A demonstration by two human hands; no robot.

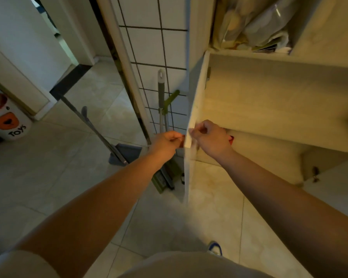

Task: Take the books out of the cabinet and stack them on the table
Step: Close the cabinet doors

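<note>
A white cabinet door [197,101] stands edge-on in the middle of the view, swung out from the cabinet [269,101] on the right. My left hand [166,144] is curled on the door's outer side, fingertips at its edge by a small red piece [182,139]. My right hand [210,137] grips the same edge from the inner side. Another bit of red [231,139] shows behind my right wrist; I cannot tell what it is. On the upper shelf lie plastic bags [257,21] and some flat printed items [267,48]. No table is in view.
Left of the door, a grey dustpan [125,154] with a long handle and a green-handled mop [165,109] lean against the tiled wall [149,45]. A white "Toys" bin [6,119] stands far left. A slipper [215,247] lies on the tile floor.
</note>
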